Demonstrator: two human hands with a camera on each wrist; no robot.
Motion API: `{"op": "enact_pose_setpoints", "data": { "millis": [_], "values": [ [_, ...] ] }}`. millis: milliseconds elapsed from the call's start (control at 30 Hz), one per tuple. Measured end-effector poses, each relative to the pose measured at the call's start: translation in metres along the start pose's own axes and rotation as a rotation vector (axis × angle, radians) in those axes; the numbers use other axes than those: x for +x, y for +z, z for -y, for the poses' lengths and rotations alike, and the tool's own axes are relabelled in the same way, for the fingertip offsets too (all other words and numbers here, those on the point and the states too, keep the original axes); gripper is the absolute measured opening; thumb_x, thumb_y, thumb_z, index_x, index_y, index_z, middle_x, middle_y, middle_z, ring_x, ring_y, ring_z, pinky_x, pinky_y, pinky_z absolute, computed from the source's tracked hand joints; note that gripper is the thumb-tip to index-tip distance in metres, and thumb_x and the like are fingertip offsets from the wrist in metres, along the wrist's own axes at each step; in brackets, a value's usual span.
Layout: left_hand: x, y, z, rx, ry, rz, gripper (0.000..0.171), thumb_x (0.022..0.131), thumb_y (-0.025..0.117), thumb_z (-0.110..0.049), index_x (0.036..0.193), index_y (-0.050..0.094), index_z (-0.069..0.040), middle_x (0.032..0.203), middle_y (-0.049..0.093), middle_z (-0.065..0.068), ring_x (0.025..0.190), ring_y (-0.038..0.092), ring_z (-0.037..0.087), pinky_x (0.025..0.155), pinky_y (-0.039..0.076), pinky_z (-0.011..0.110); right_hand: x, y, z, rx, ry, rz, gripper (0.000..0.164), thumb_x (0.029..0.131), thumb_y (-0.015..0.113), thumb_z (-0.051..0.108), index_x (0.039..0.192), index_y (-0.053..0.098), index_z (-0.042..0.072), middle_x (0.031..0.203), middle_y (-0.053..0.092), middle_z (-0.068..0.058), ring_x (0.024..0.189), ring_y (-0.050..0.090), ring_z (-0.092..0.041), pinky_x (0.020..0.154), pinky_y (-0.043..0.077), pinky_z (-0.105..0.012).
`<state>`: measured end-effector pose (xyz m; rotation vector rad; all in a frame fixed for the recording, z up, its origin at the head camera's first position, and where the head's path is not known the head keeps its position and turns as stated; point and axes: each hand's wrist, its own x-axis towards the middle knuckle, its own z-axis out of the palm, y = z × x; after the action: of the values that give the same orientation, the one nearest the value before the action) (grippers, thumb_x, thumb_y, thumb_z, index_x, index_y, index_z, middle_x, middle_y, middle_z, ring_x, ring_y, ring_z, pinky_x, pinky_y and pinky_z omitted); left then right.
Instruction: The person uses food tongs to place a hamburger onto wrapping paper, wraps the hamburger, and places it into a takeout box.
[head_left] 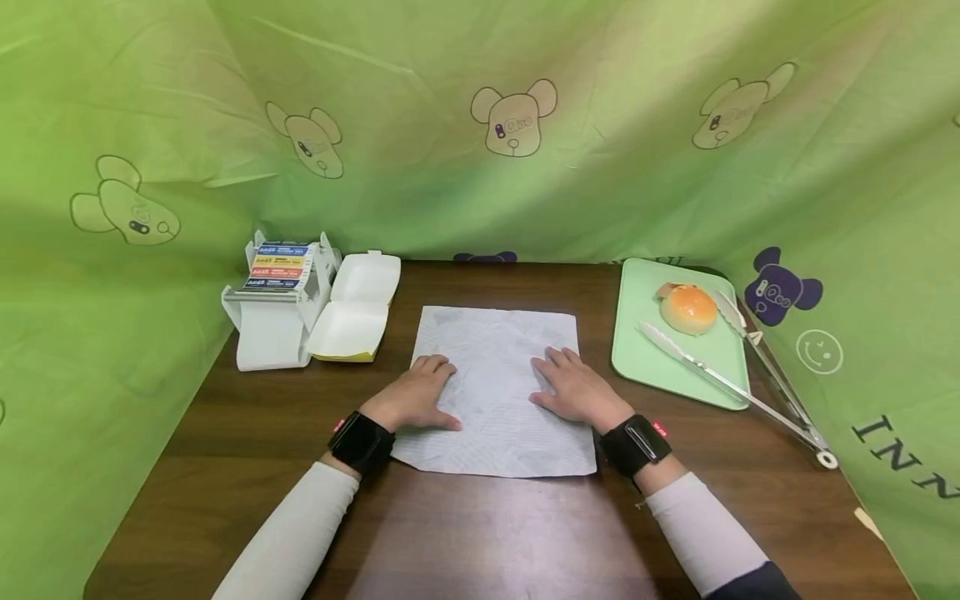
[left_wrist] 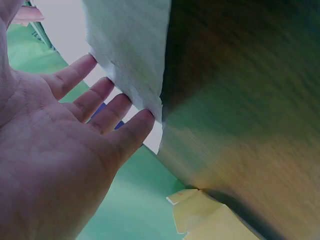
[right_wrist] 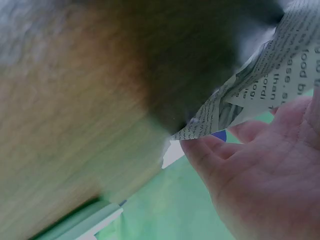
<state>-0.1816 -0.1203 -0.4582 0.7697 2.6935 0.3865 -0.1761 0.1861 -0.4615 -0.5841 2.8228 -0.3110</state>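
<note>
A pale square sheet of paper (head_left: 498, 393) lies on the brown table in the head view. On its left side rests my left hand (head_left: 415, 395), with the fingers spread and relaxed. Opposite it, my right hand (head_left: 577, 388) touches the right part of the sheet with its fingers apart. In the left wrist view the fingertips (left_wrist: 140, 122) meet the paper near its edge. Printed text shows on the paper (right_wrist: 280, 80) in the right wrist view, where its edge is creased and slightly lifted beside the hand.
At the left stand a white dispenser (head_left: 279, 292) with coloured boxes and an opened white clamshell box (head_left: 352, 329). To the right, a green tray (head_left: 637, 333) bears a bun (head_left: 690, 309). Metal tongs (head_left: 720, 379) lie across the tray, handles past its edge. Green cloth (head_left: 420, 167) hangs behind.
</note>
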Motion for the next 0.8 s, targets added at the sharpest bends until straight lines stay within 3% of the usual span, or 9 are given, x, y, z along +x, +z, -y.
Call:
{"op": "enact_pose_setpoints", "data": {
  "millis": [233,500,667,800],
  "values": [
    [-0.002,-0.001,0.001,-0.034,-0.006,0.003,0.097,0.079,0.084,-0.052,0.149,0.042,-0.001,0.155,0.036,0.019,0.145,0.029,0.035,0.115,0.035,0.047,-0.004,0.000,-0.008,0.014,0.026,-0.108,0.066,0.099,0.061,0.044,0.150,0.047,0.004,0.157,0.037,-0.026,0.145,0.032,-0.046,0.115,0.034,-0.056],
    [-0.006,-0.001,0.007,-0.035,-0.007,-0.005,0.097,0.079,0.084,-0.053,0.150,0.042,-0.001,0.155,0.035,0.020,0.145,0.029,0.037,0.114,0.036,0.050,-0.022,-0.016,-0.036,0.053,0.237,-0.282,0.055,0.098,0.065,0.033,0.140,0.055,-0.002,0.133,0.054,-0.027,0.123,0.049,-0.043,0.100,0.045,-0.056],
    [-0.007,0.000,0.010,-0.046,-0.012,-0.003,0.098,0.078,0.084,-0.053,0.150,0.042,-0.001,0.156,0.035,0.021,0.146,0.028,0.037,0.115,0.035,0.051,-0.039,-0.020,-0.057,0.029,0.323,-0.272,0.044,0.095,0.068,0.027,0.123,0.061,-0.006,0.109,0.057,-0.023,0.105,0.053,-0.042,0.086,0.048,-0.054],
    [-0.006,0.001,0.011,-0.054,-0.011,-0.005,0.098,0.078,0.084,-0.053,0.151,0.042,-0.001,0.157,0.035,0.020,0.147,0.027,0.037,0.116,0.034,0.051,-0.049,-0.019,-0.069,0.031,0.343,-0.232,0.035,0.093,0.071,0.020,0.116,0.064,-0.005,0.106,0.060,-0.022,0.104,0.056,-0.042,0.086,0.049,-0.054]
  ]
}}
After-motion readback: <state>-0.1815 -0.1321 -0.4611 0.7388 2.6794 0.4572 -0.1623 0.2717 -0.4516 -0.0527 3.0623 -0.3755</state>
